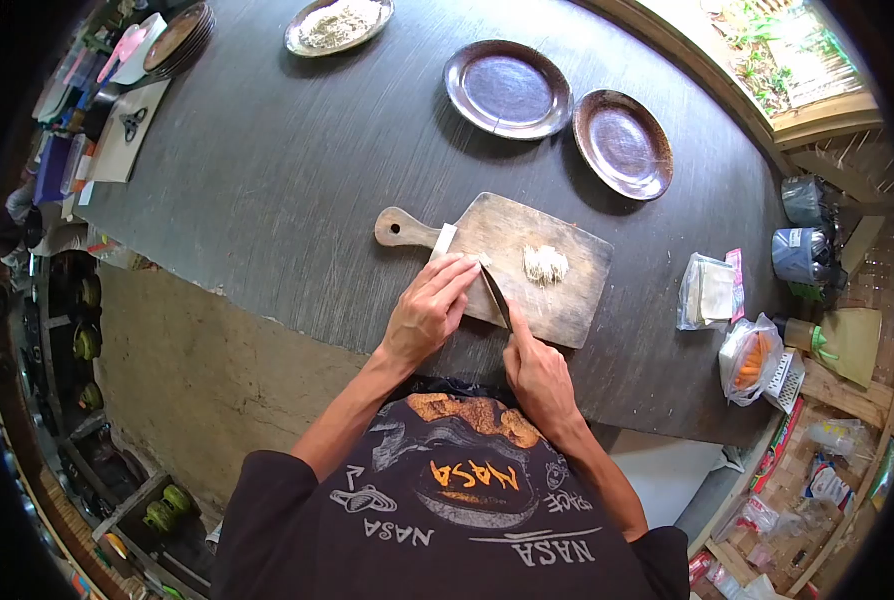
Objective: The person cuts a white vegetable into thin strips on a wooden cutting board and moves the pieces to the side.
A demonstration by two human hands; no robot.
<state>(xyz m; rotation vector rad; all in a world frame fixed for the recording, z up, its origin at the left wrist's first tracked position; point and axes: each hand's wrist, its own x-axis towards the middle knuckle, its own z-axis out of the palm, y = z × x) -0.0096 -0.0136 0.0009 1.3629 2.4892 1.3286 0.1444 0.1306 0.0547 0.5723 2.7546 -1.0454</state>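
A wooden cutting board (505, 232) with a round-ended handle lies on the dark table in front of me. My left hand (429, 312) presses its fingertips together on a white strip of food (445, 238), whose far end sticks out past them near the board's handle. In my right hand (540, 377) is a knife (495, 296), its dark blade angled across the board with the tip beside my left fingertips. A small heap of finely cut white pieces (545, 265) rests on the board's right half. The strip's near end is mostly hidden by my fingers.
Two brown plates (508, 88) (623, 144) stand beyond the board. Farther left is a plate of pale shredded food (337, 24). Scissors (133, 123) lie at the far left, near stacked plates (179, 42). Packets (708, 291) and a bag of orange items (753, 358) sit on the right.
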